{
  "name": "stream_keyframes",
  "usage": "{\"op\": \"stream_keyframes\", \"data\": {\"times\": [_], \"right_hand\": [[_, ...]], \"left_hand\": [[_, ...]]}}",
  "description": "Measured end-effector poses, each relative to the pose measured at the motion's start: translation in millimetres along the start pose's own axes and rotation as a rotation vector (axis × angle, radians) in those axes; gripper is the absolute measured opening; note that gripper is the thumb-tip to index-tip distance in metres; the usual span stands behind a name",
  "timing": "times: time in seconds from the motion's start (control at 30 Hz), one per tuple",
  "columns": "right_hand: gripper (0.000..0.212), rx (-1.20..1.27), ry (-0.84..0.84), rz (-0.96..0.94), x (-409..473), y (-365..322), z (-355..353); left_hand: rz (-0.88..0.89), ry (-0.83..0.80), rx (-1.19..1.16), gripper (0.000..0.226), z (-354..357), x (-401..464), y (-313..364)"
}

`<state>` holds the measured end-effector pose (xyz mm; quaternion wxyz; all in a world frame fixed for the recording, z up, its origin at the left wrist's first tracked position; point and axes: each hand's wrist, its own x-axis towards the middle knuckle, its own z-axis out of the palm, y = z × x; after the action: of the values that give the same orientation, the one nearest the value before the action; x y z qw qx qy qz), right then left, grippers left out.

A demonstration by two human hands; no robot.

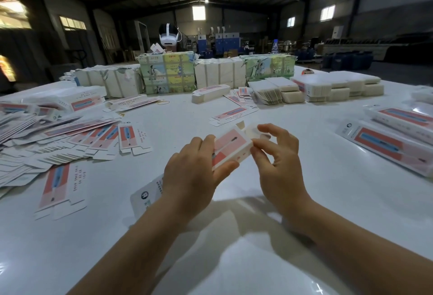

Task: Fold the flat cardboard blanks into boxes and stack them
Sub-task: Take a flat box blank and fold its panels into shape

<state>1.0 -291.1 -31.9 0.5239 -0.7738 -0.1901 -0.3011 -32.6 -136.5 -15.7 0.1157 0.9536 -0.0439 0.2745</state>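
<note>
Left hand (192,173) is gripping a half-formed box (230,148) above the table (257,259) at centre; right hand (278,165) is pinching its far end, flap (250,129) standing open. Finished boxes (396,144) are lying at 3 o'clock. Flat blanks (70,144) are piling at 9 o'clock, bundles (168,72) at 12: judging most work is remaining.

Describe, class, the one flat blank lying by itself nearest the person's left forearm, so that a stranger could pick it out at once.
Start at the big white table and find the heap of flat blanks on its left side. Just nearer than the heap lies a single blank, pink panel up, tabs toward the viewer. Unlike the overlapping heap, it lies alone on bare table.
</note>
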Motion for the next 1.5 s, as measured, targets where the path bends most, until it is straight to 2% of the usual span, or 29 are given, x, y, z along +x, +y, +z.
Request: {"op": "stream_keyframes", "data": {"times": [0.13, 0.23, 0.37, 0.43, 0.53, 0.73, 0.87, 0.93, 1.0, 1.03, 1.1, 1.13, 1.17, 1.23, 1.37, 1.43, 1.5], "right_hand": [[0.018, -0.012, -0.152, -0.018, 6.2, -2.2, -6.1], [0.033, 0.026, -0.24, -0.022, 9.0, -2.3, -11.6], [0.031, 0.106, -0.146, -0.003, 5.3, -9.0, -11.0], [0.036, 0.14, -0.115, 0.027, 3.2, -11.2, -8.1], [0.051, 0.101, -0.137, 0.067, -1.6, -11.1, -1.8], [0.052, -0.033, -0.191, -0.008, -5.2, -10.3, 2.0], [0.05, 0.01, -0.198, -0.029, -1.1, -9.6, -0.6], [0.055, 0.102, -0.107, 0.073, 5.2, -9.3, -4.5], [0.069, 0.304, -0.044, 0.336, 15.0, -6.6, -8.4], [0.071, 0.468, -0.073, 0.501, 19.0, -5.4, -9.1], [0.057, 0.805, -0.221, 0.763, 22.5, -3.6, -9.8], [0.04, 0.898, -0.265, 0.789, 22.5, -3.8, -9.7], [0.026, 0.902, -0.276, 0.753, 21.4, -3.9, -8.7], [0.016, 0.713, -0.224, 0.586, 17.5, -2.2, -6.1], [0.022, -0.002, -0.203, 0.106, 6.0, 2.0, -1.7], [0.025, -0.123, -0.224, -0.022, 1.1, 1.1, 1.1], [0.028, -0.154, -0.24, -0.053, 0.3, 0.1, 2.5]], "left_hand": [[0.065, -0.016, 0.008, 0.084, -2.7, 1.0, -5.3], [0.107, -0.019, 0.0, 0.086, -3.2, 1.2, -6.9], [0.082, -0.028, -0.013, 0.09, -0.8, 0.3, -6.5], [0.061, -0.027, -0.005, 0.091, 0.4, 0.0, -6.3], [0.051, -0.016, 0.035, 0.089, 3.0, -0.7, -3.7], [0.043, 0.01, 0.115, 0.087, 4.1, -1.2, 0.5], [0.024, 0.009, 0.1, 0.075, 3.2, -1.9, -0.7], [0.019, 0.026, 0.075, 0.068, 2.5, -2.3, -1.5], [0.023, 0.042, 0.062, 0.066, 2.0, -2.1, -1.8], [0.027, 0.044, 0.067, 0.065, 2.0, -2.0, -1.2], [0.052, 0.023, 0.118, 0.067, 3.4, -2.3, 2.3], [0.069, 0.01, 0.152, 0.069, 4.1, -2.8, 4.8], [0.081, -0.001, 0.176, 0.071, 4.6, -3.4, 7.1], [0.088, -0.003, 0.172, 0.07, 4.1, -4.0, 10.8], [0.124, -0.001, 0.205, 0.064, 2.9, -5.6, 17.7], [0.143, 0.039, 0.223, 0.056, 3.0, -7.1, 19.6], [0.145, 0.059, 0.215, 0.055, 2.9, -8.3, 18.7]]}}
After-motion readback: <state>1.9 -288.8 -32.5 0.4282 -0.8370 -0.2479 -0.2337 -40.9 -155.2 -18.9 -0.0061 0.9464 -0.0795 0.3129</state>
